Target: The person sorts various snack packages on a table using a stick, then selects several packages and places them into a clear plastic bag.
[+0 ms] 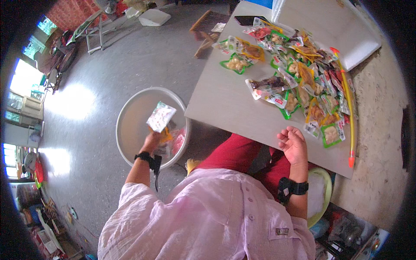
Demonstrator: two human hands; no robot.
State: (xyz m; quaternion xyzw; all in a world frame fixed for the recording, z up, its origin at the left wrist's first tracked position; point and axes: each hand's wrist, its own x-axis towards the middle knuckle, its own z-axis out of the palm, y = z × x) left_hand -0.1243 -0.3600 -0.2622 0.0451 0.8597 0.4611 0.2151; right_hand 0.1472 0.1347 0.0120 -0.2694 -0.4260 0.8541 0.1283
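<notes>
My left hand (152, 142) reaches over a large round basin (128, 130) on the floor. It grips a silvery-white plastic packet (161, 116), tilted above the basin. An orange-edged packet (166, 134) and a red packet (178, 142) show beyond the hand; whether my fingers touch the orange one, I cannot tell. At the table's near edge, my right hand (293, 146) is raised with its palm up and fingers loosely bent, holding nothing. A heap of sealed snack packets (305, 78) with green, yellow and clear edges covers the right part of the grey table (221, 94).
Beside the heap lies a long yellow tube (348, 107) with orange ends. A white foam box (328, 29) and a phone (250, 20) are at the table's far side. A pale green tub (326, 195) stands under its right corner. A wooden stool (209, 29) is behind.
</notes>
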